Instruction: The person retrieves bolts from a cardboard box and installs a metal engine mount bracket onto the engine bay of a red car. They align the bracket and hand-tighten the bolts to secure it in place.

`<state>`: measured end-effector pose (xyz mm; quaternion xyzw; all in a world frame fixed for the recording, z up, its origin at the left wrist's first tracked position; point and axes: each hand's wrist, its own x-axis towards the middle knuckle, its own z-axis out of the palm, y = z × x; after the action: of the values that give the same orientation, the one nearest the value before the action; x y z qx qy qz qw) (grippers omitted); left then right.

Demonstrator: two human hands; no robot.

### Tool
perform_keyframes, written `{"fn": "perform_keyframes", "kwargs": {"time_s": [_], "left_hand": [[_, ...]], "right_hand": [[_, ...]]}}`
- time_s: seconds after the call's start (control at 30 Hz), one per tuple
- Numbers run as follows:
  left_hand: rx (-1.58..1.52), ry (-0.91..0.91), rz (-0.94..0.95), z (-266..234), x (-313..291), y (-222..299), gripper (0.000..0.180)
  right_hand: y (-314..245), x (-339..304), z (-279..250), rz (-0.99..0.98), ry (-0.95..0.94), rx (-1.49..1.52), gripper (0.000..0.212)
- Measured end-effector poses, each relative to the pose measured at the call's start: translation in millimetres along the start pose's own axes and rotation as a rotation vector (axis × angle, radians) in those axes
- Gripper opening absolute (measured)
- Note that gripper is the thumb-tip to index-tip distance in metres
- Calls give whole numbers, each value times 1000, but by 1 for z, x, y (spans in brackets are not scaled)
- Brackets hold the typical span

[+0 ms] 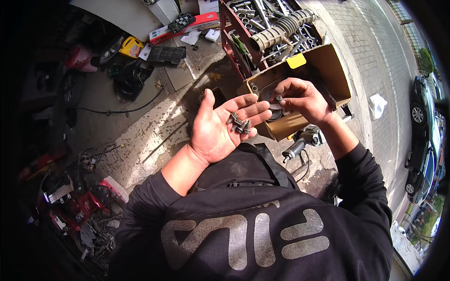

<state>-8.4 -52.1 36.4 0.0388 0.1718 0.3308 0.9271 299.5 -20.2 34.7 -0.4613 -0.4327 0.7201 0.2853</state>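
Loose bolts on an upturned palm

The person's left hand lay spread, fingers barely curled; a tilt could have spilled the pile. The right hand pinched a single bolt over the cardboard box, where a slip might have lost it.

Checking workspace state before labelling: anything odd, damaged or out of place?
Yes: crumpled white scrap lying loose on the paving, right of the cardboard box, like litter. Floor paint left of the left hand is patchy, apparently worn. Bolts sit together in that palm.
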Motion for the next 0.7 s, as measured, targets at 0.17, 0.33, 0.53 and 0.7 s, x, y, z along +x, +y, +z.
{"fn": "perform_keyframes", "kwargs": {"time_s": [0.17, 0.33, 0.53, 0.7], "left_hand": [[-38, -56, 18, -3, 1, -2, 111], [-50, -63, 18, -6, 2, -1, 111], [-53, -56, 8, -7, 3, -1, 111], [-63, -46, 9, -6, 4, 1, 110]], "right_hand": [[-2, -5, 6, -53, 22, -16, 20], [5, 0, 1, -44, 54, -58, 21], [10, 9, -13, -40, 103, -76, 23], [12, 7, -13, -53, 35, 143, 29]]}}
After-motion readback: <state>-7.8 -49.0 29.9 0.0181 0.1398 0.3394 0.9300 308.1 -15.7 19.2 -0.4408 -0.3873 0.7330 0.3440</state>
